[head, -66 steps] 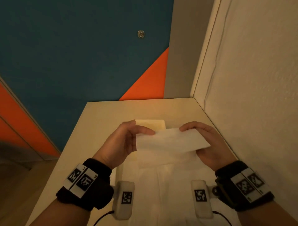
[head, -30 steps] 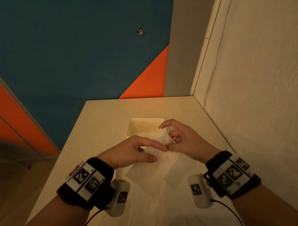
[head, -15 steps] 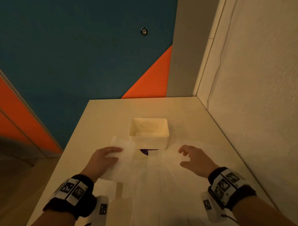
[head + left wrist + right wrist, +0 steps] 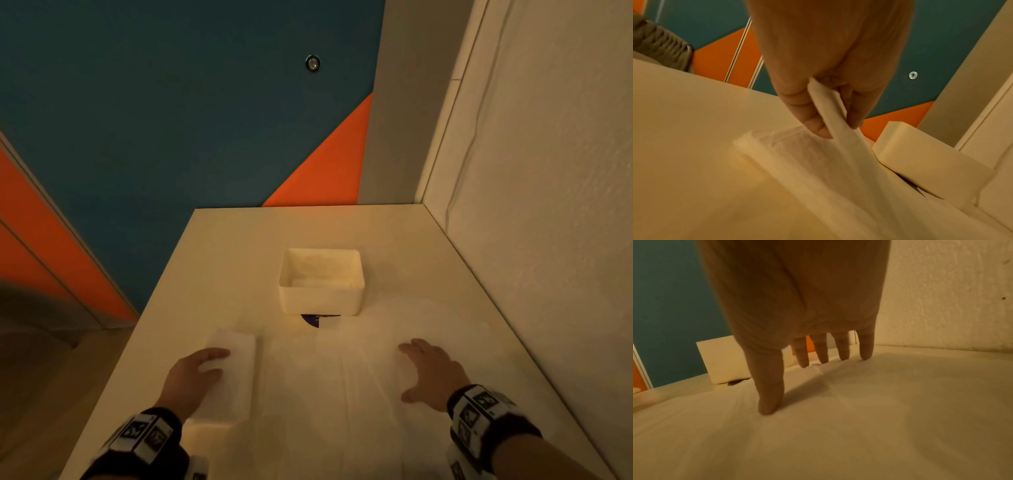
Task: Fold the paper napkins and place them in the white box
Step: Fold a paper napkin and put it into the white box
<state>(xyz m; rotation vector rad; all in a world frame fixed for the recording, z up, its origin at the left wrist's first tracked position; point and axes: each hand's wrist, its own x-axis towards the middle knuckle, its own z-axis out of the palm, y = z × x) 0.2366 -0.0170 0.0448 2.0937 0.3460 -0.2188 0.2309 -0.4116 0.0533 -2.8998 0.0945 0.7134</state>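
Note:
The white box (image 4: 321, 301) stands open in the middle of the table, its near wall also seen in the left wrist view (image 4: 920, 155) and the right wrist view (image 4: 723, 360). A folded white napkin (image 4: 236, 373) lies to its near left; my left hand (image 4: 195, 370) pinches its edge (image 4: 830, 110) between thumb and fingers. My right hand (image 4: 428, 370) is spread, fingertips (image 4: 769, 408) pressing on the unfolded white napkins (image 4: 342, 394) spread flat over the near table.
The beige table (image 4: 239, 240) sits in a corner. A white textured wall (image 4: 548, 240) runs along its right side. A teal and orange panel (image 4: 171, 120) stands behind. A dark purple label (image 4: 313, 320) peeks from under the box. The table's left edge drops to the floor.
The folded napkin held between both hands went down to the table's left. My hands drew apart and came nearer; the right one let go and now presses on the flat napkins.

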